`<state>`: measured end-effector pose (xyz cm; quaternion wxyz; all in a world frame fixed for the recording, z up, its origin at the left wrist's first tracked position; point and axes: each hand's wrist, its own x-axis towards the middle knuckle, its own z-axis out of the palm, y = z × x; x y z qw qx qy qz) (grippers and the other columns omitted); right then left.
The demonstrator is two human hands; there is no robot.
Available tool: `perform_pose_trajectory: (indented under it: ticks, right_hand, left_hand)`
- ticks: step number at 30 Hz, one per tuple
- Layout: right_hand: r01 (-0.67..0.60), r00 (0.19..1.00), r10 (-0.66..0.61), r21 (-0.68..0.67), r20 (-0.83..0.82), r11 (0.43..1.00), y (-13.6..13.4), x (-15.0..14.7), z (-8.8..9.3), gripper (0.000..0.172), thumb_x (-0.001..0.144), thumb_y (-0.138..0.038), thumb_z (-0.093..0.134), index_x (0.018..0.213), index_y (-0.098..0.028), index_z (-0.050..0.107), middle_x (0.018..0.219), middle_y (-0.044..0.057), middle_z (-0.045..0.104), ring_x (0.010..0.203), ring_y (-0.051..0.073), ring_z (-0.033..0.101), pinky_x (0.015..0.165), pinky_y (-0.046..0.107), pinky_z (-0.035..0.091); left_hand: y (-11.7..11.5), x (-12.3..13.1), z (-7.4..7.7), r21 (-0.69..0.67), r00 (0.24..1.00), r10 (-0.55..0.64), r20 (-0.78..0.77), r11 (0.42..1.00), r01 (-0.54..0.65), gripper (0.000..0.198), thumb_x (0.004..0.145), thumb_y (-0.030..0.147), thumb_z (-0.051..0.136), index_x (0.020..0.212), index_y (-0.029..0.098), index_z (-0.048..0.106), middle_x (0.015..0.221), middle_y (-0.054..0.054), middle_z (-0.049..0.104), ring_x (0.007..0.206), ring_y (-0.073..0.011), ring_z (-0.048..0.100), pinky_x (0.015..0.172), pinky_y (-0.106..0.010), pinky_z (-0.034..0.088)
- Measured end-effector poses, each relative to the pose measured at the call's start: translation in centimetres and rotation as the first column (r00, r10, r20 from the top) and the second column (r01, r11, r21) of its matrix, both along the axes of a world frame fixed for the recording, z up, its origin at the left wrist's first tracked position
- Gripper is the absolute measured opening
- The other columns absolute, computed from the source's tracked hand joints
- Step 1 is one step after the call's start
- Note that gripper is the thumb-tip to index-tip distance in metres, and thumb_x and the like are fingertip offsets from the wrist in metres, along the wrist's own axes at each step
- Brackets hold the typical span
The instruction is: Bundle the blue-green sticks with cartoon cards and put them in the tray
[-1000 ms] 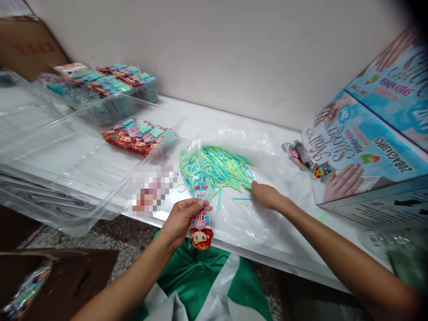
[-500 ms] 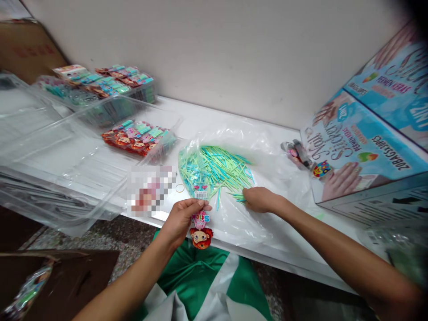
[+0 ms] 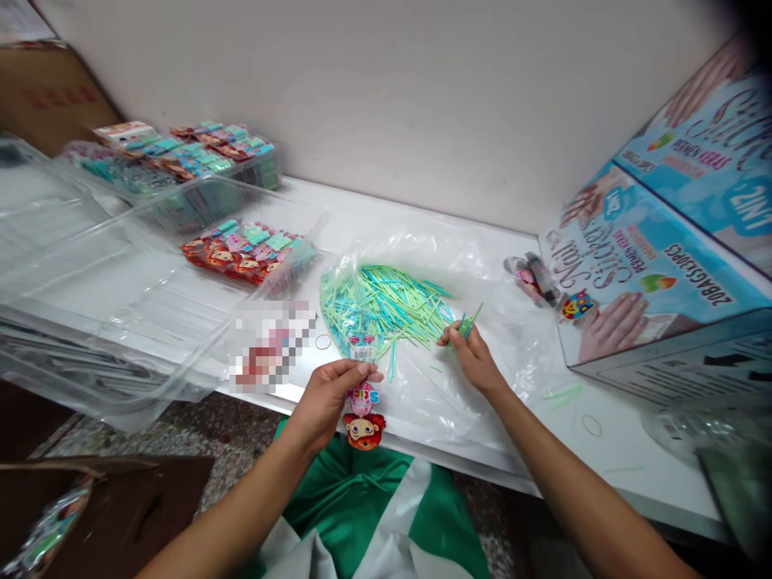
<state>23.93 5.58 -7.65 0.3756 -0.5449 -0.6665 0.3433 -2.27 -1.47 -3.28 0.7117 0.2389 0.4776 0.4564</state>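
Observation:
Between the thumb and fingers of my left hand (image 3: 334,398) is a small candy packet (image 3: 364,430) with a cartoon girl's head on it, hanging head-down over the table's front edge. A barcode label shows just above my fingers. My right hand (image 3: 476,358) is closed round a small bunch of thin green and blue sticks (image 3: 466,323), their ends poking up past the thumb. Left of that hand lies a large pile of the same sticks (image 3: 404,301) on a clear plastic bag (image 3: 458,402). A few loose sticks lie near the pile's front.
Clear plastic bins (image 3: 181,354) stand at the left, with filled packets (image 3: 247,253) beside them and more packets behind. Printed blue boxes (image 3: 657,281) stand at the right, near a small packet (image 3: 531,277). Rubber bands (image 3: 592,425) lie on the white table (image 3: 633,458).
My right hand has lifted and turned upward from the edge of the pile with the bunch of sticks in it. The left hand and packet have hardly moved.

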Motion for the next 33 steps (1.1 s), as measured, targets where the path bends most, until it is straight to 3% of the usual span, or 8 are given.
perform_pose_trajectory:
  ticks: [10,14,19,28,33]
  right_hand:
    - [0.015,1.000,-0.015,-0.073,0.000,0.997,-1.1,0.1,-2.3,0.028,0.090,-0.048,0.035,0.098,-0.022,0.042,0.086,0.004,0.058,0.085,0.017,0.055,0.088,0.034,0.042]
    - [0.005,1.000,-0.006,-0.059,-0.010,0.998,-1.3,-0.2,-2.0,0.027,0.092,-0.047,0.031,0.089,-0.022,0.042,0.085,0.004,0.056,0.085,0.016,0.055,0.088,0.033,0.042]
    - [0.060,0.998,-0.060,-0.021,-0.013,0.998,-1.5,-0.5,-1.5,0.027,0.092,-0.048,0.030,0.093,-0.023,0.042,0.089,0.004,0.058,0.089,0.017,0.055,0.090,0.034,0.042]
    - [0.026,1.000,-0.026,-0.041,0.017,0.999,-1.6,-0.6,-1.7,0.025,0.092,-0.045,0.033,0.094,-0.022,0.042,0.088,0.004,0.059,0.087,0.017,0.056,0.087,0.031,0.042]
    - [0.030,0.992,-0.022,-0.060,0.128,0.998,-1.8,-1.2,0.3,0.028,0.092,-0.047,0.028,0.088,-0.023,0.042,0.087,0.005,0.060,0.085,0.018,0.056,0.084,0.031,0.042]
  left_hand:
    - [0.0,0.3,0.2,0.007,1.000,-0.010,-0.024,1.000,0.010,0.027,0.066,0.034,0.074,0.080,0.012,0.071,0.079,-0.009,0.073,0.073,-0.0150,0.063,0.065,-0.022,0.046]
    - [-0.1,0.6,0.2,0.046,0.999,-0.019,-0.032,0.999,0.021,0.024,0.068,0.032,0.073,0.079,0.012,0.071,0.082,-0.009,0.073,0.077,-0.0158,0.064,0.072,-0.023,0.046]
    - [-0.1,0.7,0.3,0.053,0.999,-0.039,-0.034,0.998,0.040,0.026,0.067,0.033,0.074,0.081,0.012,0.072,0.083,-0.010,0.073,0.078,-0.0178,0.065,0.073,-0.025,0.047]
    - [-0.2,0.6,0.0,0.055,0.998,-0.047,-0.028,0.997,0.049,0.025,0.068,0.033,0.073,0.082,0.012,0.072,0.085,-0.010,0.073,0.077,-0.0178,0.065,0.073,-0.025,0.047]
    - [0.1,0.8,0.0,0.064,0.997,-0.066,-0.047,0.996,0.069,0.025,0.070,0.032,0.072,0.085,0.013,0.070,0.078,-0.008,0.073,0.073,-0.0159,0.066,0.072,-0.025,0.047]
